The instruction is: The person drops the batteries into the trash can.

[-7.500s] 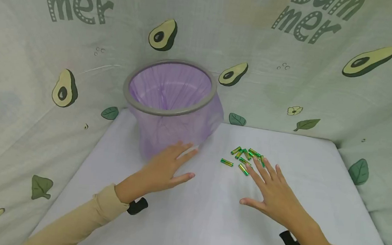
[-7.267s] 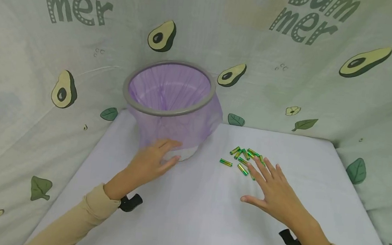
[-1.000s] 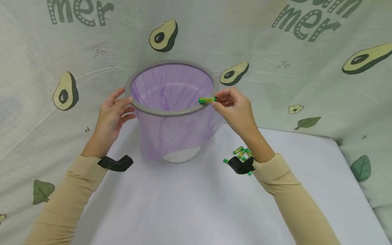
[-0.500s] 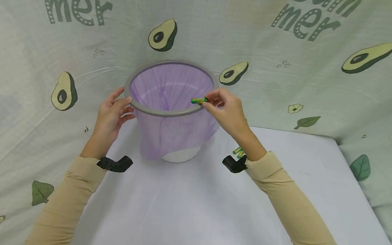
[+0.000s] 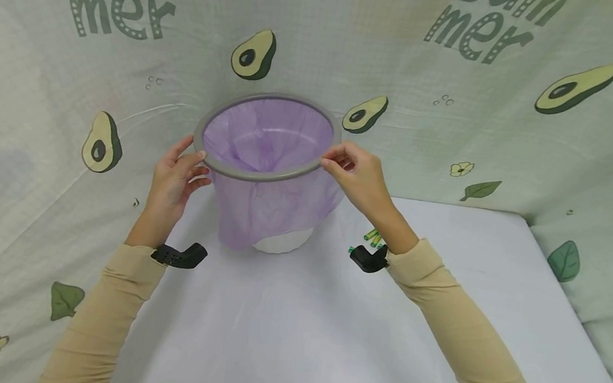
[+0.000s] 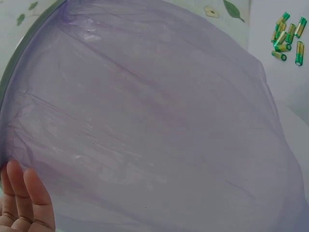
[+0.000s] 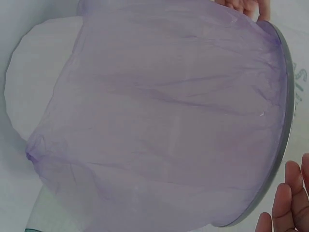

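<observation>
A trash can with a grey rim [image 5: 264,177] and a purple bag liner [image 5: 267,206] stands near the table's back edge, its white base [image 5: 285,242] showing below. My left hand [image 5: 170,185] pinches the rim's left side between thumb and forefinger; its other fingers lie along the bag in the left wrist view. Beside the rim's right side is my right hand [image 5: 359,175], fingers loosely bent with nothing visible between them. Several green-and-gold batteries [image 6: 289,36] lie loose on the table, mostly hidden behind my right wrist in the head view. The liner's folds hide the can's bottom.
A white cloth covers the table [image 5: 283,335]. Behind and at both sides hangs a pale curtain [image 5: 319,46] printed with avocados and leaves. Black wrist cameras [image 5: 183,255] sit on both forearms.
Earlier both hands hovered low over the table. Then the right hand carried a battery leftward over the rim; now it has let go, the battery is out of sight and the liner's folds have shifted.
</observation>
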Demonstrator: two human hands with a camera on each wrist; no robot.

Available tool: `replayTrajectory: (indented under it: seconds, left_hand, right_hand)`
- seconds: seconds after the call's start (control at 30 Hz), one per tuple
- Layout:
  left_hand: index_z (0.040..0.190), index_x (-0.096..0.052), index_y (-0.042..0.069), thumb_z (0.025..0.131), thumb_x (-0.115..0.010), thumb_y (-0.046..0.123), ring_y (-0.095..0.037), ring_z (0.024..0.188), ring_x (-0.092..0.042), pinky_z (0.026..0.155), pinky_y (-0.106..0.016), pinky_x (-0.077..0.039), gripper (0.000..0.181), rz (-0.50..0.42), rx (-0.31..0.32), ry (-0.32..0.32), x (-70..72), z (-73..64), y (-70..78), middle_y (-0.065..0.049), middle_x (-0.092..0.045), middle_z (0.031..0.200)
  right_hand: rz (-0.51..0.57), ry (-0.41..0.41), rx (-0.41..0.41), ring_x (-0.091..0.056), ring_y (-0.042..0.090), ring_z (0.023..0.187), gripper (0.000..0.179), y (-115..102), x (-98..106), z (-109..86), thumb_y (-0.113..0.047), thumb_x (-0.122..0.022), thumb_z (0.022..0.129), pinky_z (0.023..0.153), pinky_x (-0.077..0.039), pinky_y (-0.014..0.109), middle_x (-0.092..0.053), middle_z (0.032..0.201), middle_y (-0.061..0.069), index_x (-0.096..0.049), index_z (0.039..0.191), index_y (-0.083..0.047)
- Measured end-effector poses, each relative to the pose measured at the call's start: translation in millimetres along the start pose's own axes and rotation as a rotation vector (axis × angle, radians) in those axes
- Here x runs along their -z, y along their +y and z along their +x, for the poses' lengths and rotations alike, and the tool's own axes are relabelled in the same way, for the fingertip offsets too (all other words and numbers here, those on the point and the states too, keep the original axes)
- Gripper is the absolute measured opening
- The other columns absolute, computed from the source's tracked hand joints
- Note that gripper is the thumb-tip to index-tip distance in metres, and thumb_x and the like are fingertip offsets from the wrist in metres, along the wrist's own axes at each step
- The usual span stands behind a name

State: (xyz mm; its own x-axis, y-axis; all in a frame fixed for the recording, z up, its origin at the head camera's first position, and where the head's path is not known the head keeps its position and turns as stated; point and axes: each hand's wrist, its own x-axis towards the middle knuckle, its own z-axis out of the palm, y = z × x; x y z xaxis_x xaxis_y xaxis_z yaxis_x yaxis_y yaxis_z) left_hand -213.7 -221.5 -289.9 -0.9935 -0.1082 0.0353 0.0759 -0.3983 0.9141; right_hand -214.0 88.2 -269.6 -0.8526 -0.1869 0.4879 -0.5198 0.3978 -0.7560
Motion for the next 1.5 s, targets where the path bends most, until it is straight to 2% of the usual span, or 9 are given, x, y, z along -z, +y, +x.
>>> replayTrajectory:
  seconds: [0.3, 0.7, 0.9, 1.1, 1.5]
  left_hand:
    - [0.143, -0.033, 0.012, 0.084, -0.068, 0.009, -0.012, 0.061, -0.062, 0.058, -0.022, -0.054, 0.069, 0.01, -0.006, 0.006, -0.1, 1.8, -1.6, 0.002, -0.063, 0.076]
    - [0.143, -0.033, 0.012, 0.084, -0.067, 0.009, -0.012, 0.061, -0.061, 0.058, -0.022, -0.054, 0.068, 0.007, -0.007, 0.008, -2.0, 2.5, -2.5, 0.001, -0.059, 0.08]
    - [0.143, -0.032, 0.011, 0.084, -0.067, 0.008, -0.012, 0.06, -0.062, 0.057, -0.022, -0.054, 0.068, 0.002, -0.005, 0.003, -2.0, 2.9, -2.4, 0.002, -0.062, 0.077]
    - [0.144, -0.032, 0.011, 0.084, -0.067, 0.008, -0.011, 0.059, -0.061, 0.056, -0.022, -0.054, 0.069, -0.003, -0.006, 0.01, -1.1, 3.1, -2.5, 0.001, -0.058, 0.08]
    - [0.144, -0.032, 0.011, 0.084, -0.067, 0.008, -0.011, 0.06, -0.061, 0.057, -0.022, -0.054, 0.07, -0.003, -0.01, 0.005, -1.6, 3.1, -3.7, 0.001, -0.06, 0.078]
  right_hand:
    - [-0.003, 0.001, -0.002, -0.055, 0.015, 0.076, 0.015, 9, 7, -2.3, -0.014, -0.066, 0.087, 0.073, -0.046, 0.027, -0.067, 0.087, 0.013, -0.065, 0.094, -0.001]
    - [-0.051, -0.002, -0.063, -0.057, 0.01, 0.079, 0.02, 29, 24, -13.3, -0.022, -0.065, 0.088, 0.077, -0.046, 0.025, -0.067, 0.092, 0.01, -0.066, 0.096, -0.004]
    - [-0.082, -0.016, -0.117, -0.057, 0.014, 0.084, 0.022, 44, 36, -21.0, -0.022, -0.065, 0.088, 0.079, -0.045, 0.026, -0.066, 0.097, 0.011, -0.064, 0.1, -0.003]
    - [-0.111, -0.035, -0.157, -0.056, 0.018, 0.093, 0.027, 62, 47, -30.1, -0.026, -0.064, 0.088, 0.082, -0.044, 0.028, -0.066, 0.102, 0.011, -0.064, 0.104, -0.004]
    - [-0.201, 0.007, -0.222, -0.054, 0.015, 0.09, 0.032, 96, 66, -51.8, -0.029, -0.062, 0.089, 0.078, -0.043, 0.021, -0.065, 0.103, 0.012, -0.062, 0.107, -0.003]
